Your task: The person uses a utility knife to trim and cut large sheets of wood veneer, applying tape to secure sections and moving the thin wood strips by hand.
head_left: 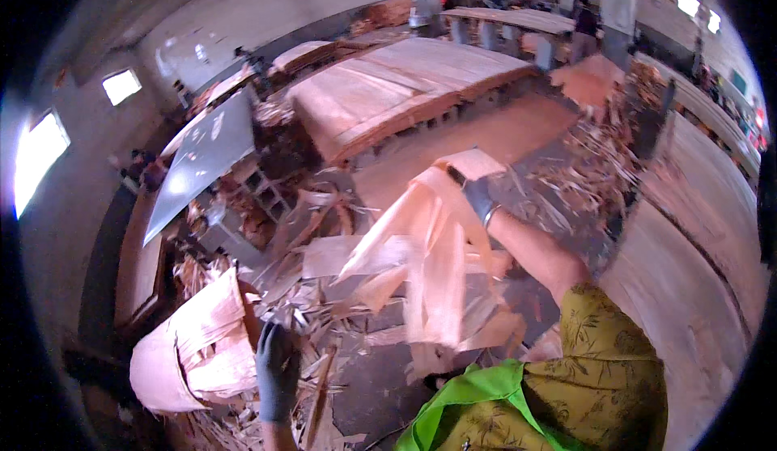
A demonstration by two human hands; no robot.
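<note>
My right hand point(477, 198), in a grey glove with dark fingertips, grips the top of a bunch of pale wood veneer strips point(437, 249). The strips hang down in long folds over the scrap below. At the lower left, my left hand point(278, 370), gloved alike, is closed at the edge of a wide, curled veneer sheet point(194, 346). That sheet bows outward to the left and is split in places; my thumb is hidden.
Veneer scraps point(316, 313) litter the floor, with more heaped at the right point(591, 168). Ahead lies a broad veneer stack point(413, 83). A grey sloping panel point(202, 160) stands left, beside hollow blocks point(263, 192). Large sheets point(672, 265) lie right. A person point(584, 30) stands far back.
</note>
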